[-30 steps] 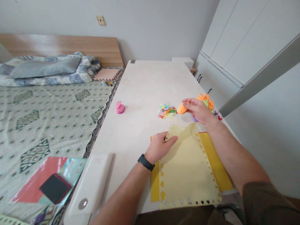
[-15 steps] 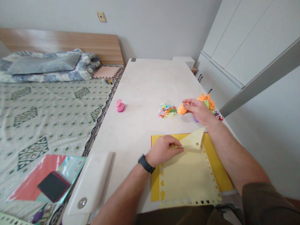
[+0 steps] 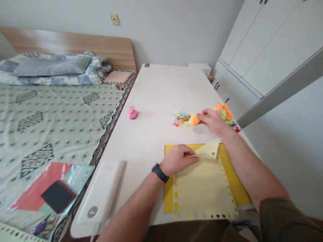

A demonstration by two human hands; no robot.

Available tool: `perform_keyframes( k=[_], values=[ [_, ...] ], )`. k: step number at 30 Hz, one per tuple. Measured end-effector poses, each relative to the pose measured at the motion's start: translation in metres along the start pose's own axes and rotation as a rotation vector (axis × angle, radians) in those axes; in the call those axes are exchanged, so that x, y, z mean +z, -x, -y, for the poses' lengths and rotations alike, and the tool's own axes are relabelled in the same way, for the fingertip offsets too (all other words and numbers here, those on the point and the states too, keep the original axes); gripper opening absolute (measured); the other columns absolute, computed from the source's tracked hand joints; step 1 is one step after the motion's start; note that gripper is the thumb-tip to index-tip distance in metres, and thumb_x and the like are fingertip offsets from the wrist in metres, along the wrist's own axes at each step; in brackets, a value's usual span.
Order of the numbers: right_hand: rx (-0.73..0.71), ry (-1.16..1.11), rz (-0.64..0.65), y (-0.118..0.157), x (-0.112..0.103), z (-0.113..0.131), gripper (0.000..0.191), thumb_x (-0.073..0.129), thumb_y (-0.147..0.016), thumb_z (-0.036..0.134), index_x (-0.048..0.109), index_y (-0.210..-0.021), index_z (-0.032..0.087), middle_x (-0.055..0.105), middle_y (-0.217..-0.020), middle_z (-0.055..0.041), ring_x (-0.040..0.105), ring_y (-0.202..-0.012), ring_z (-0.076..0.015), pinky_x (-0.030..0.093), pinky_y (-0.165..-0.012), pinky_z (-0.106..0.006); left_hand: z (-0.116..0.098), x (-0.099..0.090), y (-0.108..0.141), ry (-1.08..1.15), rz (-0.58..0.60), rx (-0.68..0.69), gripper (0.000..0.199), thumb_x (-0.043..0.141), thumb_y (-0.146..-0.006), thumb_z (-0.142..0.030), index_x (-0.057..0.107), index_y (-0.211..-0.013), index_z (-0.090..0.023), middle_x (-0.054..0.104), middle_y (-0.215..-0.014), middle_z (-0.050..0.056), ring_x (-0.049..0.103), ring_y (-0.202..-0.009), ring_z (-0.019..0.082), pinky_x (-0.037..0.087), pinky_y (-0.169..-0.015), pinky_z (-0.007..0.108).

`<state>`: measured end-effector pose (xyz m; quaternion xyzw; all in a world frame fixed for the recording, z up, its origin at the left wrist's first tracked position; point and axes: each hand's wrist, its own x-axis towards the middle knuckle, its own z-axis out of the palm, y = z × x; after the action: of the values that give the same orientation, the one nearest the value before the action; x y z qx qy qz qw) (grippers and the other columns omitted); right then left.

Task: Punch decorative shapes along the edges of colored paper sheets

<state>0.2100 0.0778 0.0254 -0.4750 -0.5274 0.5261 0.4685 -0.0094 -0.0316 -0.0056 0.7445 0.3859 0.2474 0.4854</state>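
Note:
Between the thumb and fingers of my left hand (image 3: 179,157) is the far edge of a pale yellow sheet of paper (image 3: 202,191), whose far right corner is lifted and folded up. Shaped holes run along the sheet's sides and near edge. Under it lies a darker yellow sheet (image 3: 237,188). My right hand (image 3: 213,120) grips an orange craft punch (image 3: 195,119) above the table, just right of a pile of small colourful paper cutouts (image 3: 180,119). More orange punches (image 3: 223,111) stand beyond that hand.
A pink punch (image 3: 132,113) stands alone on the white table (image 3: 161,87). At the table's near left is a long white device (image 3: 103,191) with a lit round display. On the bed to the left, a dark phone-like slab (image 3: 58,196) rests on plastic-wrapped coloured paper (image 3: 30,198).
My right hand has tilted the orange punch slightly beside the cutouts. My left hand keeps its hold on the paper. The whole view has shifted a little.

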Motion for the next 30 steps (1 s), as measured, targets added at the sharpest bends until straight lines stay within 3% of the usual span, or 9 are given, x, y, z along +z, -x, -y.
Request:
perform_keyframes(
  k=[6, 10, 14, 20, 30],
  values=[
    [-0.015, 0.174, 0.087, -0.012, 0.020, 0.012, 0.040, 0.082, -0.077, 0.052, 0.062, -0.083, 0.019, 0.072, -0.086, -0.0049, 0.067, -0.079, -0.0170, 0.056, -0.078, -0.032, -0.001, -0.001, -0.001, -0.068, -0.046, -0.007, 0.037, 0.064, -0.087, -0.046, 0.063, -0.066, -0.016, 0.052, -0.064, -0.002, 0.042, -0.061, 0.011, 0.030, -0.056, 0.024],
    [-0.033, 0.367, 0.157, -0.034, 0.046, 0.034, 0.028, 0.080, -0.082, 0.038, 0.061, -0.082, 0.018, 0.069, -0.079, -0.0032, 0.062, -0.069, -0.0137, 0.050, -0.065, -0.026, 0.000, -0.002, 0.001, 0.011, -0.040, -0.054, 0.038, 0.056, -0.091, -0.047, 0.065, -0.072, -0.016, 0.054, -0.066, -0.002, 0.044, -0.060, 0.011, 0.031, -0.055, 0.023],
    [-0.062, 0.494, 0.174, -0.068, 0.083, 0.046, 0.016, 0.072, -0.088, 0.026, 0.059, -0.084, 0.017, 0.064, -0.076, -0.0008, 0.056, -0.063, -0.0104, 0.044, -0.060, -0.023, 0.002, -0.002, 0.000, 0.004, -0.073, -0.128, 0.039, 0.053, -0.091, -0.049, 0.071, -0.083, -0.016, 0.064, -0.072, 0.001, 0.053, -0.064, 0.014, 0.035, -0.056, 0.023],
    [-0.070, 0.767, 0.187, -0.112, 0.146, 0.035, 0.021, 0.070, -0.088, 0.034, 0.062, -0.089, 0.015, 0.068, -0.081, -0.0037, 0.056, -0.066, -0.0109, 0.040, -0.061, -0.023, 0.001, -0.002, -0.001, 0.011, -0.109, -0.151, 0.037, 0.053, -0.091, -0.048, 0.074, -0.092, -0.018, 0.073, -0.085, 0.005, 0.061, -0.075, 0.019, 0.042, -0.062, 0.025],
    [0.044, 0.885, 0.242, -0.134, 0.237, 0.020, 0.027, 0.071, -0.084, 0.038, 0.069, -0.094, 0.013, 0.071, -0.088, -0.0094, 0.061, -0.079, -0.0186, 0.037, -0.059, -0.025, 0.008, 0.000, -0.001, 0.033, -0.117, -0.122, 0.040, 0.050, -0.092, -0.050, 0.064, -0.075, -0.016, 0.063, -0.072, 0.001, 0.054, -0.064, 0.013, 0.034, -0.056, 0.023]
  ],
)
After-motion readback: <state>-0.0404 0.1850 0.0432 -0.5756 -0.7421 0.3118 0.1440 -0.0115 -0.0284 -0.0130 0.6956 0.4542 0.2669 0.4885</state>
